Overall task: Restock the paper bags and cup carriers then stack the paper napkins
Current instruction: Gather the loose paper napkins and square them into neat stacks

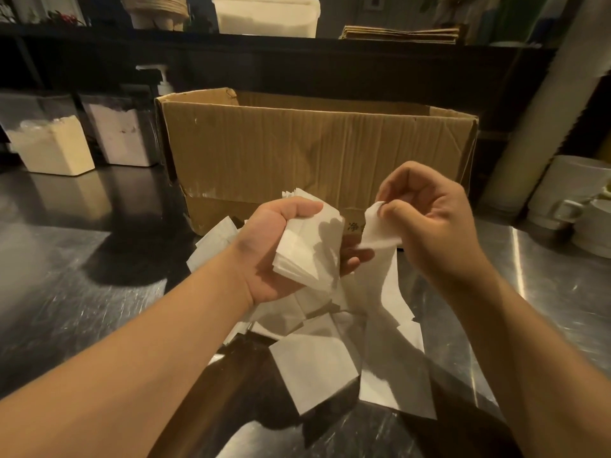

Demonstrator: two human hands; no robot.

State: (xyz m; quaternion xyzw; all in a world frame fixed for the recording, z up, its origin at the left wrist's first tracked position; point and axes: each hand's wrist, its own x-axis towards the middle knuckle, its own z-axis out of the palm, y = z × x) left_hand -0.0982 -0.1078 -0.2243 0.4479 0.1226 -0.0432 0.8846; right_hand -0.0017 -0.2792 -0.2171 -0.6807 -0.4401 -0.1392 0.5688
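The left hand [281, 249] grips a napkin stack [310, 249] and the right hand [426, 223] pinches one napkin [380, 229] above the loose pile [330, 342] mid-counter [82, 259]; thin sheets could tear or slide crooked.

At the centre of the frame the left hand [264, 246] grips a stack of white napkins [307, 249], while the right hand [426, 219] pinches a single napkin [380, 229] just beside it. Loose napkins [317, 365] lie scattered below on the steel counter [66, 276]. Behind the hands stands an open cardboard box [314, 150]. Two tubs of powder [82, 140] sit at left, white cups [575, 206] at right.
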